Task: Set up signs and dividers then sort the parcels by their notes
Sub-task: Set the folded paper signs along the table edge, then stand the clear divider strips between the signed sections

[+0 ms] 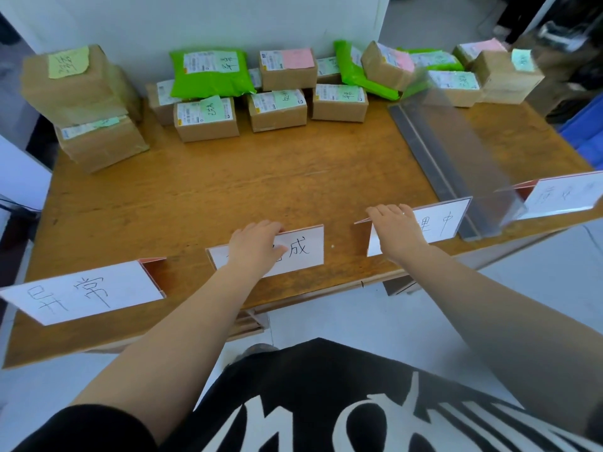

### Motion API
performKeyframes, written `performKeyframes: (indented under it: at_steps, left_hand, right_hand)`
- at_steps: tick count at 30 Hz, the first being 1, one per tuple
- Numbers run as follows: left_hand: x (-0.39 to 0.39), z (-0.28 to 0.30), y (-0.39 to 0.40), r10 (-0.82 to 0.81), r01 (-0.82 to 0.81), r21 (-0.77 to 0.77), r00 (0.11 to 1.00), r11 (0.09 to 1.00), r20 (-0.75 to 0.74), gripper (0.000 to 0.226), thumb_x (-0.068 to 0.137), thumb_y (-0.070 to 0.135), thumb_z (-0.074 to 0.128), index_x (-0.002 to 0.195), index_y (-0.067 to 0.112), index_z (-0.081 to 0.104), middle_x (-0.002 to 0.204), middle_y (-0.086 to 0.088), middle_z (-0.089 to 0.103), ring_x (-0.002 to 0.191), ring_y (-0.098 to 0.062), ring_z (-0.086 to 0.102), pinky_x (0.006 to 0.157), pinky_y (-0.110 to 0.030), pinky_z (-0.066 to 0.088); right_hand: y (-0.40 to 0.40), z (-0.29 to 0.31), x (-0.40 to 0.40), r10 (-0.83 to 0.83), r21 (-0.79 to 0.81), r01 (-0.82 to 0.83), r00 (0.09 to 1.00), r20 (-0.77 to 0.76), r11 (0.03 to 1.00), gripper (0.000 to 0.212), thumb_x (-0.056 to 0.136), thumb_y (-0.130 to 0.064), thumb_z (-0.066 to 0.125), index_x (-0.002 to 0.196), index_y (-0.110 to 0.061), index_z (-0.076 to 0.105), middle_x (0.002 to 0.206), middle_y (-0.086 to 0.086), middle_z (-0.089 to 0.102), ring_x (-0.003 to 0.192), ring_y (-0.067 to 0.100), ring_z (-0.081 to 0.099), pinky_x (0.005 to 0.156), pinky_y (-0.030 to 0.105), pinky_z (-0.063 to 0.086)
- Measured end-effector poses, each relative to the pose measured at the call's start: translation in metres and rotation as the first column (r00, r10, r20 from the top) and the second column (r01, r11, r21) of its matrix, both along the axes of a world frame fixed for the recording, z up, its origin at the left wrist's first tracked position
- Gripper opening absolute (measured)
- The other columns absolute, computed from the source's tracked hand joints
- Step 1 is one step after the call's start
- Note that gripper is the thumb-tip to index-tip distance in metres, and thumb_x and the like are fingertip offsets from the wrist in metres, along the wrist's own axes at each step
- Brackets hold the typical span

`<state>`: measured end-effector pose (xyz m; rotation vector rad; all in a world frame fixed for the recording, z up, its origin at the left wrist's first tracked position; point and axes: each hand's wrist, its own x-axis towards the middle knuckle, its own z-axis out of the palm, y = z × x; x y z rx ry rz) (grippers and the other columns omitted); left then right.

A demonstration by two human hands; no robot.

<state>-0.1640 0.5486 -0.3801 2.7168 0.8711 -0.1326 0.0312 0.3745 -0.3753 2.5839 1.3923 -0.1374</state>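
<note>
Wood-grain table (228, 197), matte brown, w/ four folded white paper signs along its near edge, each w/ hand-inked characters and a reddish back. Left hand (254, 246) is laid over sign 2 (303, 247) at 6 o'clock, fingers curled on its top edge, covering its first characters. Right hand (396, 228) grips the top edge of sign 3 (440, 221) at 5 o'clock, hiding its left half. Hands apart, one sign each. Sign 1 (85, 291) sits free at 8 o'clock; sign 4 (567, 194) at 3 o'clock is cut off by the frame, ink too blurred to read. Clear plastic divider (456, 151), long L-shaped strip, runs from 2 o'clock toward sign 3, just right of the right hand; its upright wall is hard to see. Parcels (277, 109) at 12 o'clock, well beyond both hands: tan cardboard boxes, glossy green poly bags (210, 71), w/ green and pink notes, writing mostly illegible.
</note>
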Motion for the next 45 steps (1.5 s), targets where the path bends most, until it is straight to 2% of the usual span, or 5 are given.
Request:
performKeyframes:
  at_steps: [11, 15, 24, 33, 45]
  left_hand:
    - [0.015, 0.001, 0.001, -0.041, 0.041, -0.039, 0.999, 0.998, -0.015, 0.034, 0.088, 0.034, 0.056, 0.121, 0.024, 0.054, 0.117, 0.004, 0.059, 0.106, -0.020, 0.054, 0.075, -0.030, 0.039]
    - [0.035, 0.006, 0.004, -0.114, 0.110, -0.125, 0.993, 0.986, -0.026, 0.039, 0.086, 0.041, 0.056, 0.122, 0.025, 0.054, 0.122, 0.005, 0.057, 0.108, -0.018, 0.054, 0.078, -0.031, 0.046]
    - [0.131, 0.040, -0.001, -0.415, 0.419, -0.039, 0.907, 0.907, 0.075, 0.052, 0.086, 0.058, 0.047, 0.127, 0.026, 0.049, 0.134, 0.004, 0.051, 0.119, -0.019, 0.050, 0.091, -0.037, 0.045]
    - [0.214, 0.054, -0.069, -0.510, 0.523, -0.049, 0.845, 0.851, 0.161, 0.052, 0.089, 0.055, 0.046, 0.131, 0.025, 0.044, 0.138, 0.003, 0.048, 0.123, -0.016, 0.048, 0.096, -0.034, 0.042]
    - [0.303, 0.065, -0.149, -0.426, 0.421, 0.252, 0.904, 0.871, -0.036, 0.057, 0.092, 0.050, 0.038, 0.140, 0.020, 0.034, 0.141, -0.002, 0.044, 0.127, -0.026, 0.041, 0.097, -0.042, 0.036]
  right_hand:
    - [0.002, 0.003, 0.015, 0.081, 0.004, -0.081, 0.996, -0.033, 0.997, 0.071, 0.073, 0.004, 0.069, 0.131, -0.021, 0.039, 0.133, 0.000, 0.049, 0.125, 0.022, 0.042, 0.108, 0.038, 0.028]
    - [0.004, 0.004, 0.014, 0.064, 0.008, -0.063, 0.997, -0.054, 0.998, 0.071, 0.075, 0.003, 0.068, 0.135, -0.021, 0.038, 0.141, 0.001, 0.043, 0.134, 0.022, 0.034, 0.114, 0.041, 0.017]
    - [-0.019, 0.052, 0.036, -0.192, 0.114, 0.200, 0.979, -0.072, 0.973, 0.057, 0.086, -0.006, 0.050, 0.139, -0.020, 0.036, 0.147, 0.001, 0.037, 0.137, 0.022, 0.029, 0.113, 0.040, 0.019]
    - [-0.073, 0.078, 0.088, -0.380, 0.225, 0.392, 0.920, -0.098, 0.892, 0.048, 0.088, -0.017, 0.052, 0.135, -0.023, 0.040, 0.141, -0.003, 0.043, 0.131, 0.018, 0.036, 0.108, 0.038, 0.030]
    - [-0.136, 0.080, 0.202, -0.071, 0.205, 0.061, 0.996, 0.045, 0.977, 0.040, 0.094, -0.034, 0.043, 0.131, -0.018, 0.042, 0.131, 0.002, 0.049, 0.121, 0.023, 0.045, 0.096, 0.038, 0.037]
